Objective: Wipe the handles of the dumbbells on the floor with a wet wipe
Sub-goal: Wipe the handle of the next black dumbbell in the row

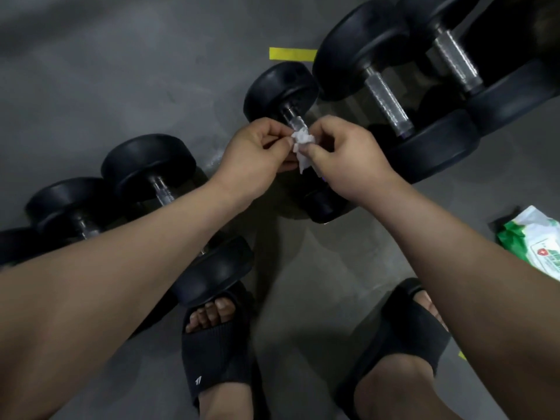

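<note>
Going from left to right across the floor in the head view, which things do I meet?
small dumbbell → bigger dumbbell → wet wipe → large dumbbell → largest dumbbell → green wipe pack

**Both hands on the wipe**

Your left hand [257,153] and right hand [348,159] pinch a crumpled wet wipe [301,144] between them, right at the handle [294,119] of the middle dumbbell [280,86]. Larger dumbbells [357,50] lie at 1 o'clock, smaller dumbbells [145,162] at 9, a green wipes pack [533,241] at 4.
</note>
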Demonstrator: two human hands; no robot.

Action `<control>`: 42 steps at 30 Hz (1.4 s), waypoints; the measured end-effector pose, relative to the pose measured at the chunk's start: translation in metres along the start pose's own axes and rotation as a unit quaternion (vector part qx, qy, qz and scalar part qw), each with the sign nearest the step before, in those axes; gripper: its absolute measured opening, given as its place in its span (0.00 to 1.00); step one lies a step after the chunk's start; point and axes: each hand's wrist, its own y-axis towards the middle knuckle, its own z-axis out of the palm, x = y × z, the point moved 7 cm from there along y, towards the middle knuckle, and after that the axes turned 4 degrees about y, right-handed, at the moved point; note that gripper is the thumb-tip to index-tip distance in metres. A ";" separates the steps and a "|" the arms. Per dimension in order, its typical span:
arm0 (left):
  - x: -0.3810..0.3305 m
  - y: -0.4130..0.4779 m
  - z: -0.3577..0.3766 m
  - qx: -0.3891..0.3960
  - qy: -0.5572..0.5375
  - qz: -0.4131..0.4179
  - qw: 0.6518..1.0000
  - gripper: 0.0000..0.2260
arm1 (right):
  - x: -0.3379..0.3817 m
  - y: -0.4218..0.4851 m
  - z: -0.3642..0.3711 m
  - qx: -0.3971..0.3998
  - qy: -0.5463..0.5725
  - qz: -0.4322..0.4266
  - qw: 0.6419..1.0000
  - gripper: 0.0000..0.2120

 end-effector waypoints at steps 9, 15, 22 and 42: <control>0.007 0.012 -0.021 -0.046 0.096 -0.009 0.994 0.08 | -0.016 0.026 -0.013 -0.032 -0.005 0.030 0.999 0.05; -0.010 0.025 -0.054 -0.143 0.281 0.092 0.944 0.15 | -0.027 0.044 -0.005 0.022 -0.087 0.072 0.993 0.04; -0.003 0.044 -0.042 -0.112 0.241 0.101 0.959 0.21 | -0.033 0.047 -0.011 0.008 -0.091 0.072 0.993 0.04; 0.000 0.044 -0.039 -0.017 0.259 0.153 0.953 0.31 | -0.040 0.079 0.004 -0.058 0.042 0.133 0.989 0.07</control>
